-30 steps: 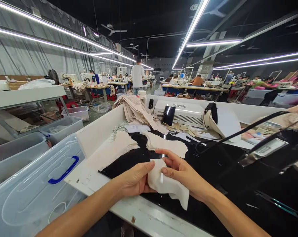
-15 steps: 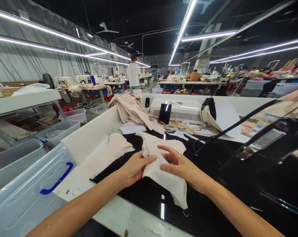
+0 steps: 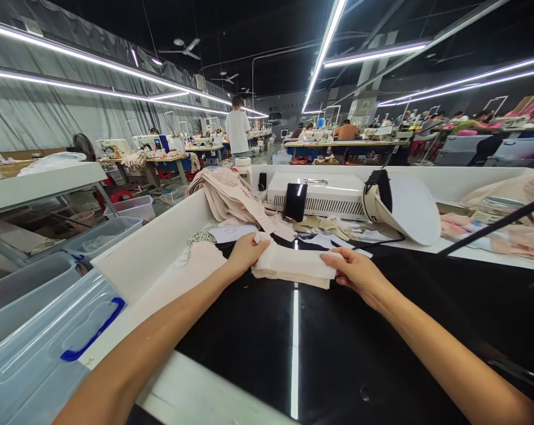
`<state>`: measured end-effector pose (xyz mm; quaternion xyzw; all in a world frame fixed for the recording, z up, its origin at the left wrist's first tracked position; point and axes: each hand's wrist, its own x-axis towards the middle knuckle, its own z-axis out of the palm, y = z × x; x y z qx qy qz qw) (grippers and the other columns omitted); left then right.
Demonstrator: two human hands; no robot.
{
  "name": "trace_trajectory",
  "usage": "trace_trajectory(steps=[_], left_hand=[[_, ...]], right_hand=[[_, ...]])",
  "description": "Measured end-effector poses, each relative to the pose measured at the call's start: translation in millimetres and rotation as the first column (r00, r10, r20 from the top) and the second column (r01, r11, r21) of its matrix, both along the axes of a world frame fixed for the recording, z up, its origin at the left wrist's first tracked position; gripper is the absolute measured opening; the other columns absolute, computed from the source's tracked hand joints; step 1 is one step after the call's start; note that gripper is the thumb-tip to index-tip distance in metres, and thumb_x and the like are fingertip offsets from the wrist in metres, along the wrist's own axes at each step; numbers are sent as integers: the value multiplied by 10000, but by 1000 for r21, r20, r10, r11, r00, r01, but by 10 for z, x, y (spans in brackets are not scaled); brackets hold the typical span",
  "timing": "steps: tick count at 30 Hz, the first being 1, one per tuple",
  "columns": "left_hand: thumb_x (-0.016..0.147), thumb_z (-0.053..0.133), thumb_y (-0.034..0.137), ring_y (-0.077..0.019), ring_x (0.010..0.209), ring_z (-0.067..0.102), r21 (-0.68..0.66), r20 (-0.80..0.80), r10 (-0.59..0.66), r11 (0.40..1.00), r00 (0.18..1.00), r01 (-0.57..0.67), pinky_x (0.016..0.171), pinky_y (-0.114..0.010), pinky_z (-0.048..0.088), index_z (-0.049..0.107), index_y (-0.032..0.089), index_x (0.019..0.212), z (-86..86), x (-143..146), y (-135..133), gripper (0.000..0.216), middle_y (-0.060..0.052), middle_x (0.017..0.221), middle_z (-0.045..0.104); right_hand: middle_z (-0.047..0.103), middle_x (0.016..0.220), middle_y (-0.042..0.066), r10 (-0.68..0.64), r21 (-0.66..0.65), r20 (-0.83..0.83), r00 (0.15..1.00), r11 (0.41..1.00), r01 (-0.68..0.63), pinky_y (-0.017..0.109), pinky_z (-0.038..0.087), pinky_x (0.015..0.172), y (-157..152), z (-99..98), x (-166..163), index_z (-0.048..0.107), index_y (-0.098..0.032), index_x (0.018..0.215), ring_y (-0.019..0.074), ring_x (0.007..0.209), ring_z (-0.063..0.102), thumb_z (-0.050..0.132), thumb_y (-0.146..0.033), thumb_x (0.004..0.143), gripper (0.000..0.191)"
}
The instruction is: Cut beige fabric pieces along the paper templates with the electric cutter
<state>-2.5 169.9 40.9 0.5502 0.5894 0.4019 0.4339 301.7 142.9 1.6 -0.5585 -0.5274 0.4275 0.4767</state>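
Observation:
Both my hands hold a small stack of cream fabric pieces [image 3: 293, 265] over the glossy black worktop [image 3: 337, 348]. My left hand [image 3: 245, 252] grips the stack's left end, fingers closed on it. At the right end, my right hand [image 3: 357, 273] pinches the edge with fingers closed. The stack lies flat just above or on the black surface, far from me, near scattered fabric scraps [image 3: 324, 227].
A heap of beige fabric [image 3: 229, 195] lies at the back left by a white machine [image 3: 324, 198] and a white cap [image 3: 403, 206]. White walls [image 3: 156, 242] rim the table. Clear plastic bins [image 3: 36, 348] stand left. A black cable [image 3: 492, 227] crosses right. Other people work at distant tables.
My hands moved away from me across the black worktop. The single cream piece they were handling now lies with a flat stack that both hands grip.

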Motion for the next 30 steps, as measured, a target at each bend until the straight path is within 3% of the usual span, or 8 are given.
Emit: trace_trajectory(steps=[4, 8, 12, 14, 18, 22, 26, 30], left_hand=[[1193, 896, 398, -181, 773, 729, -51, -144, -14, 999, 990, 7, 738, -301, 626, 809, 178, 1100, -109, 13, 95, 255, 1, 939, 786], [1231, 877, 485, -299, 1247, 852, -101, -215, -43, 995, 976, 21, 1075, -512, 773, 803, 194, 1519, -190, -20, 123, 416, -123, 1492, 827], [1224, 884, 483, -342, 1359, 833, -106, -248, -43, 994, 968, 18, 1152, -567, 757, 786, 205, 1586, -239, -35, 136, 467, -143, 1597, 795], [1224, 883, 482, -342, 1362, 831, -103, -268, -36, 995, 963, 8, 1155, -568, 756, 785, 207, 1589, -252, -29, 150, 467, -144, 1602, 793], [1227, 882, 483, -322, 1317, 841, -70, -313, -13, 997, 950, -10, 1116, -546, 769, 786, 208, 1582, -227, -48, 139, 459, -139, 1577, 801], [1246, 797, 365, -373, 1364, 835, 120, -403, 48, 993, 914, 1, 1200, -539, 704, 677, 164, 1675, -113, -121, 17, 489, -194, 1493, 815], [1260, 635, 266, -421, 1730, 615, 332, -525, 34, 928, 851, 168, 1484, -605, 448, 634, 187, 1723, 18, -79, -101, 469, -248, 1777, 660], [1252, 628, 276, -348, 1850, 525, 324, -639, -137, 844, 757, 427, 1577, -540, 327, 712, 226, 1709, 7, 71, -105, 467, -192, 1893, 643]], right_hand=[[679, 698, -19, -48, -18, 71, 996, 999, 49, 312, 514, 553, 123, -93, 21, 739, -257, 957, 166, 604, 599, 1051, -749, 683, 644], [653, 604, -48, -88, 15, 220, 972, 996, 87, 339, 495, 573, 152, -143, -15, 703, -282, 947, 178, 505, 576, 925, -652, 847, 442], [659, 583, -64, -118, 44, 399, 909, 993, 110, 378, 538, 639, 170, -147, -70, 723, -287, 1041, 210, 464, 584, 815, -481, 947, 234], [711, 664, -42, -138, 70, 474, 869, 990, 119, 404, 576, 685, 182, -147, -90, 747, -264, 1156, 241, 512, 649, 770, -440, 978, 251], [867, 1092, 128, -211, 179, 601, 770, 976, 128, 480, 679, 934, 155, -153, -111, 743, -171, 1474, 369, 990, 871, 751, -409, 1013, 519], [773, 1563, 340, -281, 288, 703, 654, 953, 100, 607, 706, 1002, 37, -142, -163, 642, -109, 1735, 501, 1283, 844, 671, -457, 1132, 696], [756, 1702, 289, -257, 364, 776, 576, 928, -76, 647, 699, 1181, -31, -122, -338, 710, -203, 1742, 495, 1457, 814, 575, -404, 1220, 576], [718, 1868, 192, -183, 362, 837, 516, 891, -272, 591, 616, 1393, 17, -222, -513, 691, -283, 1821, 408, 1710, 708, 530, -375, 1268, 583]])
